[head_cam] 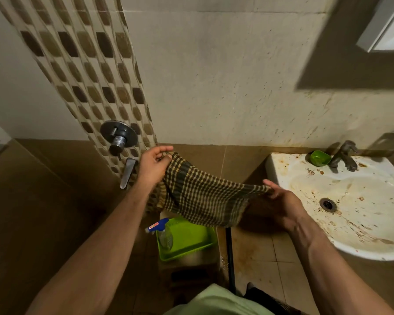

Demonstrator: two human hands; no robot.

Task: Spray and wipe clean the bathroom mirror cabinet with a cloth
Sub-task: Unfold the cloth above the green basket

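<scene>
Standing well above and to the right of the washbasin [282, 164], the mirror cabinet [382, 28] shows only its lower white corner at the edge of the view, with nothing near it, so the wiping has probably not begun. The basin itself, stained and rust-marked, hangs off the wall at the right, with a tap [344, 155] on its back rim and a small green cup [320, 158] just beside the tap.

Left of the basin and lower down, a green tray [191, 237] sits on a low stand, and the spray bottle [162, 233] lies in its left part. Parked there, it leaves both hands free for the fabric, and it lies within easy reach below them.

Left of the basin's near rim, at chest level, the checked cloth [200, 194] is stretched between the two hands, sagging in the middle. It looks as if it is being spread out or refolded into a flat pad before use.

The left hand [151, 165], farthest from the basin, pinches one top corner, its fingers curled close on a bunched edge. The right hand [282, 203], just beside the basin's rim, grips the opposite end, its thumb on top and its fingers tucked under the fabric, mostly hidden.
</scene>
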